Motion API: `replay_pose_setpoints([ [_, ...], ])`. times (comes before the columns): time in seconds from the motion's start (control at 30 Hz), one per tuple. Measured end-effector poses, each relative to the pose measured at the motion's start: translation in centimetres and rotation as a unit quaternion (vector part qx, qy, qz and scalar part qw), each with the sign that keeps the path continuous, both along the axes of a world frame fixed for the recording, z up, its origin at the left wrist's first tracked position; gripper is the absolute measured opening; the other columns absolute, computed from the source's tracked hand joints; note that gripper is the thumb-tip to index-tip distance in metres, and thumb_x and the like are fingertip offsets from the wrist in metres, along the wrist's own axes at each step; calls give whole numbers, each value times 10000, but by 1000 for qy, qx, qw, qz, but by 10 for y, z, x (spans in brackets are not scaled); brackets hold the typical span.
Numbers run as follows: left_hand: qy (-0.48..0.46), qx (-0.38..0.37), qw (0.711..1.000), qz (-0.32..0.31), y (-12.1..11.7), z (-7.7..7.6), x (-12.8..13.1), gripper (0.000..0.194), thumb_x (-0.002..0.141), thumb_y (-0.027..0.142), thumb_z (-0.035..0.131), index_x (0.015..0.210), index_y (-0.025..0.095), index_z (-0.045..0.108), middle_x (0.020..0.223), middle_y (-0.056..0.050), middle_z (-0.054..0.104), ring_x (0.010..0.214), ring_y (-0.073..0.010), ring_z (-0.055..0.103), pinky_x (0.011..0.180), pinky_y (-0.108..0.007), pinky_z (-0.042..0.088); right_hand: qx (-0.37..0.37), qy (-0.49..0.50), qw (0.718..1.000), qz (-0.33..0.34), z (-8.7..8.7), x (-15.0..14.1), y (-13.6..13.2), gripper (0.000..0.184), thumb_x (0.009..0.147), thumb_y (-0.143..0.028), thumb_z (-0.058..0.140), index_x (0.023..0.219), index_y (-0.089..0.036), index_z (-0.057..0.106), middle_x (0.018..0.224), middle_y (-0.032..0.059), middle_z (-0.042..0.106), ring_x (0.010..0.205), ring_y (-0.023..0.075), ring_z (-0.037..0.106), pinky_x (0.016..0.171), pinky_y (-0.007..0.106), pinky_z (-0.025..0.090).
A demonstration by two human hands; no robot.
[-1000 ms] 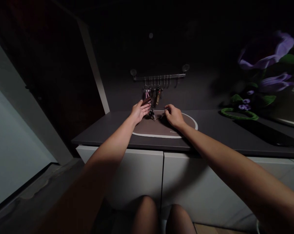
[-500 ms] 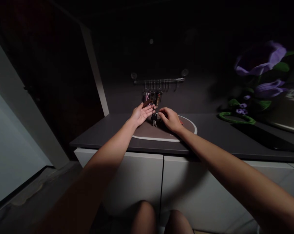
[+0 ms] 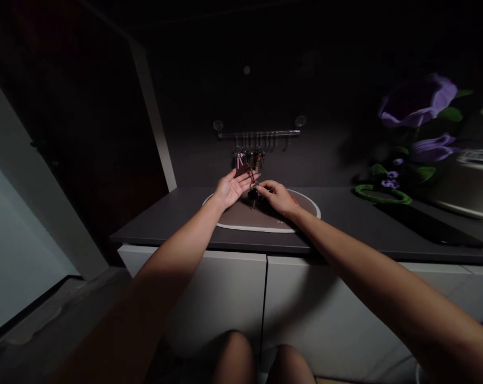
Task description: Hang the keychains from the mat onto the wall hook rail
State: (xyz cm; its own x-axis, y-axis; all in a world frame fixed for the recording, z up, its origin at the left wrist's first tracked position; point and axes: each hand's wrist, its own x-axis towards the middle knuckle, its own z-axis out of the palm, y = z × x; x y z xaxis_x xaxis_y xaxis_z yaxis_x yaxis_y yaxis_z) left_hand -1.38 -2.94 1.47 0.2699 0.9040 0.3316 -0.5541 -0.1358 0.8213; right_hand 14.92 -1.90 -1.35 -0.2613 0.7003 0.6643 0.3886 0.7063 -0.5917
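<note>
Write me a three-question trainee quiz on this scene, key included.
1. Which of the person's hands is turned palm up?
2. True or false: the black key fob shows between the two hands, in front of the wall-mounted hook rail.
3. The petals of the large flower are: A yellow, B purple, C white.

Key: 1. the left hand; 2. true; 3. B.
</note>
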Motion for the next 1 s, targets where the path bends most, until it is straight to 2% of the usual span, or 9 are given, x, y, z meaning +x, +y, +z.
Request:
replay_pose_setpoints([
  [0.13, -29, -16, 999, 30, 7, -2, -3, 414, 864, 310, 263, 1079, 71, 524, 1087, -167, 600, 1098, -223, 530, 951, -407, 418, -42, 89, 995, -2, 3, 2, 0, 313, 741, -455, 511, 797, -157, 593, 735, 16, 600, 671, 125, 523, 662, 255, 428],
  [0.33, -14, -47, 996, 72, 10, -5, -3, 381, 825, 305, 286, 999, 81, 539, 1002, -178, 619, 1011, -239, 581, 922, -424, 436, -11, 144, 989, -33, 9, 8, 1, 298, 762, -460, 480, 799, -172, 544, 749, 12, 569, 701, 123, 504, 687, 247, 419],
  [0.43, 36, -86, 991, 95, 10, -7, -1, 308, 793, 274, 322, 892, 105, 560, 944, -170, 635, 930, -240, 617, 881, -406, 461, 4, 160, 986, -46, 10, 9, 2, 273, 787, -447, 447, 805, -182, 508, 729, -3, 534, 680, 111, 482, 680, 234, 409],
  [0.57, 149, -122, 974, 119, 13, -13, 4, 224, 760, 236, 359, 752, 131, 557, 875, -144, 660, 796, -211, 645, 809, -374, 489, 14, 166, 984, -59, 10, 10, 3, 261, 818, -440, 393, 793, -191, 466, 720, -11, 503, 676, 106, 467, 670, 224, 400],
  [0.7, 254, -57, 952, 163, 14, -20, 9, 104, 709, 200, 454, 713, 152, 546, 801, -80, 665, 757, -178, 630, 748, -343, 493, 10, 160, 984, -73, 8, 11, 3, 269, 827, -448, 363, 772, -197, 443, 725, -9, 496, 692, 113, 472, 672, 226, 400],
  [0.83, 352, 60, 900, 251, 12, -21, 14, 81, 685, 176, 523, 731, 146, 583, 789, -45, 650, 785, -154, 592, 759, -285, 462, 1, 152, 985, -81, 8, 10, 3, 294, 821, -481, 356, 761, -203, 432, 696, -13, 497, 680, 121, 474, 657, 232, 398],
  [0.9, 346, 129, 892, 263, 9, -19, 16, 142, 710, 199, 532, 813, 139, 608, 838, -47, 651, 802, -142, 578, 787, -272, 441, -10, 152, 985, -75, 7, 9, 3, 310, 817, -498, 355, 760, -203, 433, 669, -19, 493, 655, 120, 470, 634, 230, 392],
  [1.0, 310, 212, 894, 246, 7, -15, 19, 227, 736, 256, 548, 909, 128, 620, 927, -62, 649, 838, -137, 566, 814, -266, 418, -7, 145, 987, -63, 8, 8, 3, 345, 795, -524, 388, 739, -191, 458, 661, -18, 491, 643, 116, 453, 622, 229, 374],
])
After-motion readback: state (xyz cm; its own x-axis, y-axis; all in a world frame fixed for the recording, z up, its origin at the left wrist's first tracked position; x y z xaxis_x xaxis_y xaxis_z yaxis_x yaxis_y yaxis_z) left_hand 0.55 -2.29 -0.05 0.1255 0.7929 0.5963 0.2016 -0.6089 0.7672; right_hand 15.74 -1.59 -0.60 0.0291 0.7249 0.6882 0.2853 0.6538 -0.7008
